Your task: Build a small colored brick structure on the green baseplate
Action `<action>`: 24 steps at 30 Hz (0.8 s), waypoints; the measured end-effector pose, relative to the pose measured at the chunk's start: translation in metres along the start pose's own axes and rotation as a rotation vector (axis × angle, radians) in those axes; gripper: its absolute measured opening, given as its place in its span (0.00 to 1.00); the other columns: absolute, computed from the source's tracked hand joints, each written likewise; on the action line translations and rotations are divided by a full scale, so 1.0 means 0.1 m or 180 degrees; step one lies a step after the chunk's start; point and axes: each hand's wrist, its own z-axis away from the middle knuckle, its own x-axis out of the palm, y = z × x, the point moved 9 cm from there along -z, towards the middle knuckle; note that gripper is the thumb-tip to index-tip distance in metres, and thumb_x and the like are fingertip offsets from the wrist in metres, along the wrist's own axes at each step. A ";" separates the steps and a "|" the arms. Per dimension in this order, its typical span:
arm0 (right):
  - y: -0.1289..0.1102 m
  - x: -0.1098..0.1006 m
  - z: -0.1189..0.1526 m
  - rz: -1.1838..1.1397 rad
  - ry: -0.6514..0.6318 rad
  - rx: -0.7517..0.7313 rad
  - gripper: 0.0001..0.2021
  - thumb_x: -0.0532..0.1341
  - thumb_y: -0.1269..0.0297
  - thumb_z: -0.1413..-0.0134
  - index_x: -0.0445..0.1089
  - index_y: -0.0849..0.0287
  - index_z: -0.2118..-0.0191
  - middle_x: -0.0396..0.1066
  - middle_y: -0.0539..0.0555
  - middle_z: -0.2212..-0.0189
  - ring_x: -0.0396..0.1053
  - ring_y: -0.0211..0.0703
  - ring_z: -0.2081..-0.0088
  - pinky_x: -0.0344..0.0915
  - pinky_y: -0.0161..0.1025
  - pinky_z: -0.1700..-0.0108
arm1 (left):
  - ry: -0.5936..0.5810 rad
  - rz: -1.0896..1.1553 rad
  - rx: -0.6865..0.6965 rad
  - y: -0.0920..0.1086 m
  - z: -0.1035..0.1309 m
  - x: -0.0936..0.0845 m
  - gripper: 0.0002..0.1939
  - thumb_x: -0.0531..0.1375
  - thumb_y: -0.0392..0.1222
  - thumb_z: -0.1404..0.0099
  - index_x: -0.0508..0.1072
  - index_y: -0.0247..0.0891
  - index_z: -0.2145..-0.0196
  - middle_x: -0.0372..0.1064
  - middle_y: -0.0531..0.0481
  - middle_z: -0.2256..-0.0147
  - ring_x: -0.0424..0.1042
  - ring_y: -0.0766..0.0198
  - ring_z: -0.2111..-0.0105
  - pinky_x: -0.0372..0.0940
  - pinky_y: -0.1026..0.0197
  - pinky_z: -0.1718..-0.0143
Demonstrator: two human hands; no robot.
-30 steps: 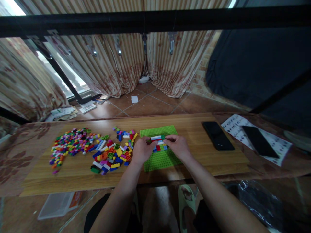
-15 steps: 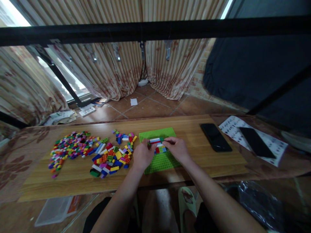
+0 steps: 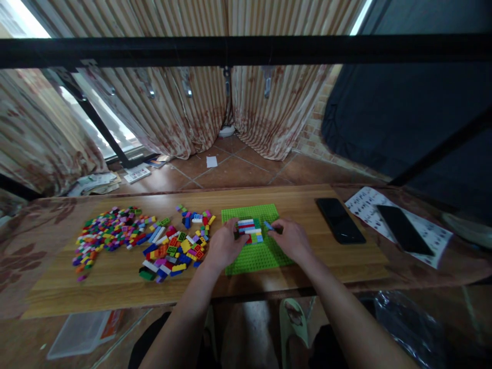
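Note:
A green studded baseplate (image 3: 246,264) lies on the wooden board, bearing a small block of joined toy bricks (image 3: 249,230) in white, red, blue, green and yellow. My left hand (image 3: 224,243) is closed at the left side of this block, thumb and forefinger gripping its edge. Part of the block is hidden under those fingers. Just to the right, my right hand (image 3: 292,238) pinches a small blue brick (image 3: 268,225) between thumb and forefinger. That brick is held above the plate, apart from the block.
Left of the plate lie a heap of larger loose bricks (image 3: 177,251) and a heap of small bricks (image 3: 111,230). On the right are a black phone (image 3: 340,220), and a second dark phone (image 3: 405,229) on a printed sheet (image 3: 365,202). A black bar (image 3: 246,51) crosses beyond the board.
My right hand has drawn back to the right from the brick block, and the blue brick now shows in its fingertips. My left hand stays at the block's left side.

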 end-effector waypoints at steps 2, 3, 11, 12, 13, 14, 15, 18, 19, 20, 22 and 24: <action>-0.02 0.02 0.01 0.0071 -0.0022 0.0001 0.01 0.65 0.68 0.52 0.74 0.55 0.72 0.74 0.54 0.71 0.71 0.45 0.68 0.61 0.39 0.66 | -0.0015 0.0017 0.0036 0.02 0.00 0.00 0.24 0.58 0.45 0.37 0.65 0.37 0.45 0.74 0.45 0.59 0.73 0.60 0.66 0.63 0.62 0.66; -0.02 0.03 0.00 0.0077 -0.0024 0.0002 0.02 0.64 0.68 0.52 0.74 0.55 0.73 0.74 0.54 0.71 0.70 0.45 0.68 0.61 0.39 0.66 | -0.0023 0.0032 0.0039 0.02 0.00 0.00 0.22 0.58 0.44 0.37 0.66 0.37 0.46 0.74 0.45 0.60 0.73 0.60 0.66 0.63 0.62 0.66; -0.08 -0.10 -0.02 -0.0541 0.0087 0.0035 0.09 0.57 0.62 0.44 0.74 0.57 0.67 0.76 0.55 0.70 0.71 0.45 0.69 0.63 0.40 0.65 | -0.0114 0.0272 0.0017 0.01 -0.02 0.00 0.21 0.56 0.37 0.37 0.67 0.34 0.46 0.75 0.43 0.59 0.73 0.60 0.63 0.65 0.60 0.59; -0.10 -0.10 -0.01 -0.0752 0.0048 0.0006 0.10 0.56 0.62 0.44 0.74 0.57 0.66 0.76 0.55 0.70 0.71 0.45 0.69 0.64 0.40 0.65 | -0.0135 0.0302 -0.0006 0.01 -0.03 0.00 0.21 0.55 0.36 0.37 0.67 0.34 0.46 0.75 0.43 0.59 0.73 0.60 0.62 0.65 0.60 0.58; -0.11 -0.08 0.00 -0.0963 -0.0018 -0.0018 0.10 0.56 0.61 0.44 0.74 0.57 0.65 0.76 0.54 0.70 0.71 0.44 0.69 0.64 0.40 0.65 | -0.0154 0.0325 -0.0025 0.00 -0.03 0.01 0.21 0.54 0.34 0.37 0.67 0.35 0.45 0.75 0.43 0.59 0.73 0.60 0.62 0.65 0.60 0.57; -0.13 -0.06 0.00 -0.1164 -0.0104 -0.0032 0.11 0.56 0.60 0.44 0.74 0.57 0.64 0.75 0.53 0.71 0.71 0.44 0.70 0.65 0.40 0.65 | -0.0167 0.0339 -0.0031 0.00 -0.03 0.01 0.22 0.54 0.33 0.37 0.67 0.35 0.45 0.75 0.43 0.59 0.73 0.60 0.61 0.64 0.60 0.57; -0.14 -0.03 0.01 -0.1340 -0.0196 -0.0037 0.11 0.56 0.60 0.45 0.74 0.57 0.63 0.75 0.53 0.71 0.71 0.43 0.70 0.65 0.40 0.65 | -0.0163 0.0334 -0.0027 0.00 -0.03 0.00 0.22 0.53 0.31 0.37 0.67 0.35 0.45 0.75 0.44 0.59 0.73 0.60 0.61 0.64 0.60 0.56; -0.19 0.03 0.04 -0.1644 -0.0402 -0.0065 0.10 0.57 0.62 0.47 0.74 0.57 0.63 0.75 0.52 0.70 0.71 0.43 0.69 0.66 0.40 0.63 | -0.0118 0.0243 0.0017 0.00 -0.03 -0.03 0.23 0.51 0.29 0.38 0.67 0.34 0.45 0.75 0.44 0.61 0.73 0.61 0.62 0.64 0.61 0.57; -0.21 0.03 0.05 -0.1661 -0.0441 -0.0098 0.10 0.58 0.63 0.48 0.74 0.57 0.63 0.75 0.52 0.69 0.71 0.43 0.68 0.66 0.40 0.62 | -0.0102 0.0216 0.0018 0.00 -0.03 -0.04 0.23 0.50 0.28 0.38 0.66 0.34 0.45 0.75 0.44 0.62 0.73 0.61 0.63 0.64 0.61 0.58; -0.24 0.03 0.05 -0.1645 -0.0471 -0.0135 0.09 0.58 0.64 0.48 0.74 0.57 0.64 0.75 0.52 0.68 0.71 0.43 0.66 0.65 0.40 0.60 | -0.0087 0.0202 0.0010 -0.01 -0.03 -0.05 0.23 0.50 0.28 0.38 0.66 0.33 0.45 0.75 0.44 0.63 0.73 0.61 0.64 0.64 0.61 0.58; -0.30 0.01 0.07 -0.1546 -0.0537 -0.0242 0.07 0.58 0.65 0.48 0.74 0.56 0.66 0.75 0.52 0.67 0.71 0.43 0.65 0.65 0.40 0.59 | -0.0059 0.0198 -0.0046 -0.03 -0.03 -0.08 0.23 0.49 0.28 0.38 0.66 0.33 0.45 0.75 0.44 0.63 0.73 0.62 0.64 0.64 0.62 0.59; -0.38 0.00 0.09 -0.1405 -0.0582 -0.0381 0.07 0.59 0.65 0.48 0.74 0.56 0.66 0.74 0.51 0.68 0.70 0.42 0.66 0.64 0.39 0.60 | 0.0002 0.0184 -0.0123 -0.05 -0.03 -0.12 0.22 0.50 0.29 0.37 0.66 0.32 0.46 0.75 0.43 0.63 0.73 0.61 0.63 0.64 0.62 0.60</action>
